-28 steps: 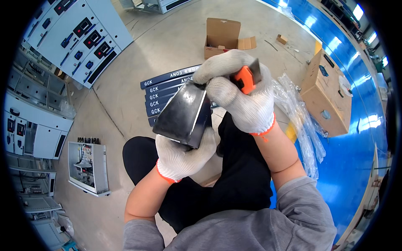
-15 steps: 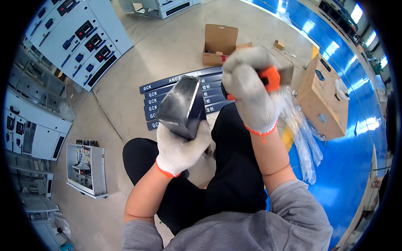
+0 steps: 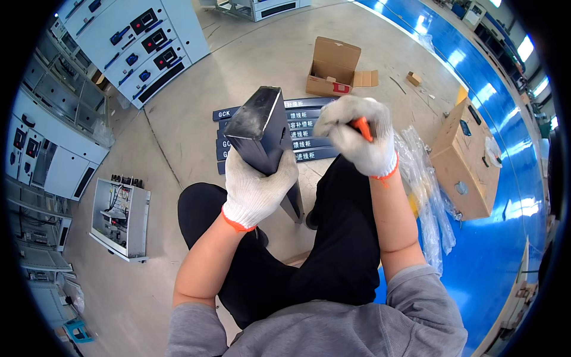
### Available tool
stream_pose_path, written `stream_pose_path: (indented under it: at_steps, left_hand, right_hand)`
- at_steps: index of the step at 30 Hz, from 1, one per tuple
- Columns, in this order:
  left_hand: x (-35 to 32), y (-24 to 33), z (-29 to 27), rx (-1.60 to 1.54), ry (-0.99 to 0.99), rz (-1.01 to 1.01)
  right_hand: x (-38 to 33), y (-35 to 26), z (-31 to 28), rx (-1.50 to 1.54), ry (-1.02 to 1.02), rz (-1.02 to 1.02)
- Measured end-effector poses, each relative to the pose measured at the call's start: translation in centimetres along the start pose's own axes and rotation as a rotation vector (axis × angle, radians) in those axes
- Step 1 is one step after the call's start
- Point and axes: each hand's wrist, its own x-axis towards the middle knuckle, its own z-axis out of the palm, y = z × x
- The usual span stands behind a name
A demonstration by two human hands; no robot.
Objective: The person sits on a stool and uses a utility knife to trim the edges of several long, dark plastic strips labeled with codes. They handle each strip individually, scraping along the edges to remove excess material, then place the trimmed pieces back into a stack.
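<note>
My left hand, in a white knit glove with an orange cuff, grips a long dark blue metal strip by its sides. The strip stands tilted, its scuffed, shiny end face up and its other end down between my legs. To its right, my right hand, gloved alike, is closed around an orange-handled tool; most of the tool is hidden in the fist. Hand and tool are apart from the strip. Behind both hands, several similar dark blue lettered panels lie in a row on the floor.
An open cardboard box stands beyond the panels. Farther right are a large carton and clear plastic wrap. On the left stand grey electrical cabinets and an open metal drawer unit with wiring. Blue floor runs along the right.
My right hand has lowered slightly and turned, so less of the orange tool shows. The strip in my left hand stands more upright. The whole view has shifted a little.
</note>
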Motion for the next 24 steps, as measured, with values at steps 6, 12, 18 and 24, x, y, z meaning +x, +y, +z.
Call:
stream_pose_path:
  at_steps: [6, 12, 18, 24]
  left_hand:
    - [0.3, -0.3, 0.1, -0.020, -0.104, 0.087]
    - [-0.7, -1.2, 0.4, 0.030, -0.097, 0.119]
    - [-1.5, -0.8, 1.5, -0.016, -0.112, 0.147]
    - [-1.6, -1.0, 1.6, -0.021, -0.157, 0.163]
  right_hand:
    - [-0.3, -1.0, 0.8, -0.070, -0.121, -0.119]
    - [-0.7, -1.8, 2.7, -0.203, 0.082, -0.205]
    - [-0.5, -1.3, 2.9, -0.140, 0.108, -0.273]
    - [-1.1, -1.7, 3.1, -0.157, 0.113, -0.250]
